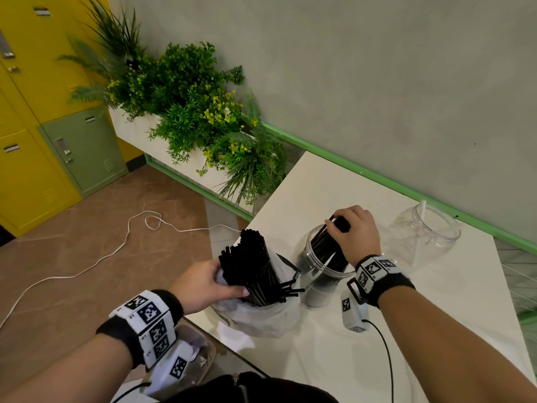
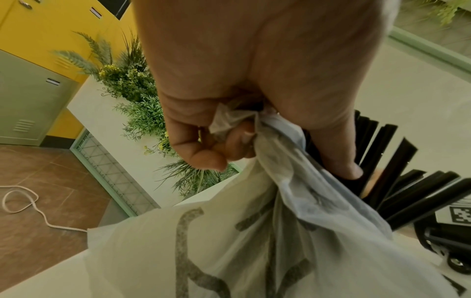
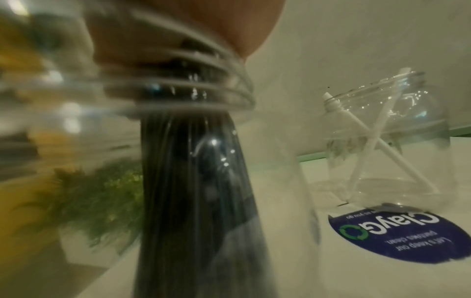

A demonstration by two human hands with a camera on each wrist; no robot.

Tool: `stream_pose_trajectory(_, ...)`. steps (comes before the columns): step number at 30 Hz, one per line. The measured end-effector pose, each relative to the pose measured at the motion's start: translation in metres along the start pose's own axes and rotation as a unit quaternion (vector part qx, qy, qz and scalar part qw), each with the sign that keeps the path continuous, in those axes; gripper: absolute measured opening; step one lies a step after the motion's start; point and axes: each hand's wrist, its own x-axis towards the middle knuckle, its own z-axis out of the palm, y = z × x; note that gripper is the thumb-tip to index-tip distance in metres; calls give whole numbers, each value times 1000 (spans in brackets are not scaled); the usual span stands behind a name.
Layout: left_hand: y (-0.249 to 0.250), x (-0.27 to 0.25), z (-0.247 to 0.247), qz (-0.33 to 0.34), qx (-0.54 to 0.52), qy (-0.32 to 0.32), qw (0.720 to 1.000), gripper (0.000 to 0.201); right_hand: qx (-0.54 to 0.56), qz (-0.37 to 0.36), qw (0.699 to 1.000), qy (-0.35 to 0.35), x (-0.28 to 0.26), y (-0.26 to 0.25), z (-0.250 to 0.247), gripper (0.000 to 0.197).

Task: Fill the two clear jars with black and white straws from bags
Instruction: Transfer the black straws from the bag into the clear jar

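Observation:
A translucent plastic bag [image 1: 261,318] full of black straws [image 1: 252,266] stands near the table's left edge. My left hand [image 1: 209,283] grips the bag [image 2: 254,231] with the straws [image 2: 407,193] inside it. My right hand [image 1: 353,228] holds a bunch of black straws [image 1: 328,245] whose lower ends stand inside the near clear jar [image 1: 319,271]. The wrist view shows that bunch [image 3: 193,181] through the jar wall [image 3: 178,90]. To the right a second clear jar [image 1: 427,231] holds two white straws [image 3: 369,145].
The white table [image 1: 421,330] ends close to the bag on the left. A planter of green plants [image 1: 197,112] and a white cord [image 1: 87,266] on the brown floor lie beyond it. A round blue sticker [image 3: 397,236] is on the tabletop by the far jar.

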Motion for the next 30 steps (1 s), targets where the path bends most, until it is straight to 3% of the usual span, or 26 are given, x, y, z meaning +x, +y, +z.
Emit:
stream_pose_trajectory(7, -6, 2, -1, 0, -2, 3, 1000, 77, 13, 7, 999, 34, 4, -3, -4, 16)
stream_pose_trajectory(11, -6, 3, 2, -2, 9, 14, 1000, 45, 1, -8, 1000, -26, 10, -1, -3, 30)
stream_pose_trajectory(14, -6, 2, 3, -2, 2, 9, 1000, 65, 4, -26, 999, -39, 12, 0, -2, 19)
stream_pose_trajectory(18, -8, 2, 3, 2, -4, 10, 1000, 88, 19, -19, 1000, 11, 11, -1, -3, 6)
stream_pose_trajectory(23, -6, 2, 4, -2, 15, 13, 1000, 64, -43, -11, 998, -43, 10, 3, -1, 9)
stream_pose_trajectory(28, -1, 0, 3, -1, 9, 11, 1000, 73, -32, -1, 999, -17, 3, 2, -9, 29)
stream_pose_trajectory(30, 1, 0, 4, -3, 11, 16, 1000, 63, -20, 0, 1000, -1, -2, 3, -13, 34)
